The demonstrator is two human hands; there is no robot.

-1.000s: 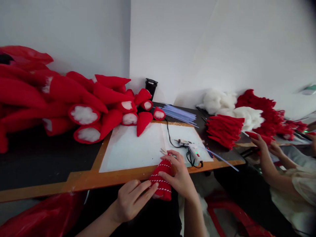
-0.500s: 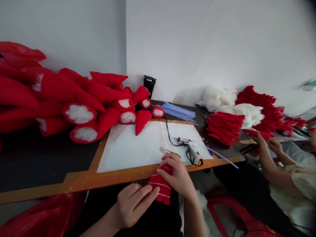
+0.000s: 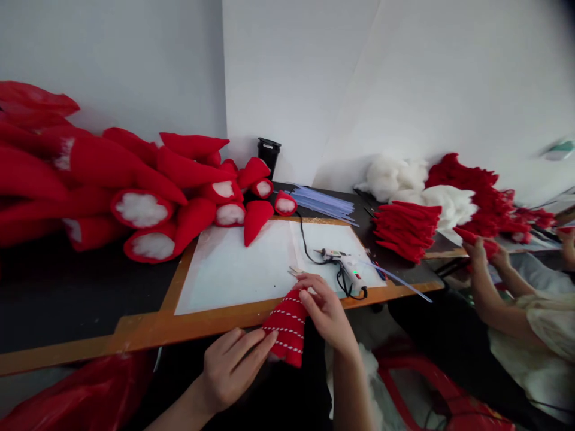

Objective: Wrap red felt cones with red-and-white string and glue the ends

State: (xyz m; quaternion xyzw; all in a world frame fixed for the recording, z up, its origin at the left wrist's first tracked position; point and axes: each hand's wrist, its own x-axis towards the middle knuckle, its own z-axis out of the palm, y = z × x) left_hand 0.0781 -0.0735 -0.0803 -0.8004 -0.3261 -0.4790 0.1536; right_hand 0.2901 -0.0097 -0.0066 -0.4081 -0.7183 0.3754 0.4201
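A red fabric cone (image 3: pixel 287 328) with rows of white stitching is held between both hands above my lap, just in front of the table edge. My left hand (image 3: pixel 236 365) pinches its wide lower-left edge. Around its narrow upper end curl the fingers of my right hand (image 3: pixel 324 308). Beyond that hand, small scissors (image 3: pixel 295 271) lie partly covered on the white sheet (image 3: pixel 238 263). A white glue gun (image 3: pixel 348 266) with a green light rests at the sheet's right side, a clear glue stick coming out of it.
Stuffed red cones (image 3: pixel 144 209) are heaped at the left. Behind the sheet lie glue sticks (image 3: pixel 321 205) and a black container (image 3: pixel 269 154). Stacked red fabric (image 3: pixel 406 230) and white stuffing (image 3: pixel 395 178) sit to the right. Another person's hands (image 3: pixel 483 251) hold red fabric.
The striped cone has shifted slightly left, and more of its stitched side shows. My left hand moved left to its edge. The other person's red piece has risen a little.
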